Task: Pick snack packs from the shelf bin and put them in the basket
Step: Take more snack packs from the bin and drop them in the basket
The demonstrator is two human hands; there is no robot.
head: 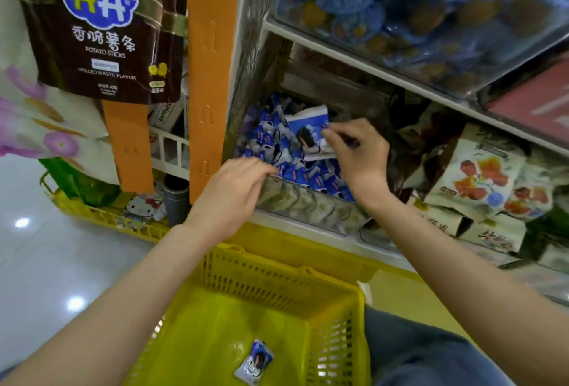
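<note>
Blue-and-white snack packs (268, 139) fill the clear shelf bin (308, 207). Right hand (360, 154) pinches one pack (308, 130) between thumb and fingertips, raised above the heap. Left hand (231, 191) reaches over the bin's front rim, fingers relaxed and extended, touching packs but gripping none. Below, the yellow basket (277, 278) holds a single pack (254, 361).

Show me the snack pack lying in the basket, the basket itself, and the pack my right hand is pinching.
lone snack pack (254, 359), head view, middle of its wrapper.
yellow basket (271, 284), head view, far mesh wall.
pinched pack (308, 133), head view, blue front face.
</note>
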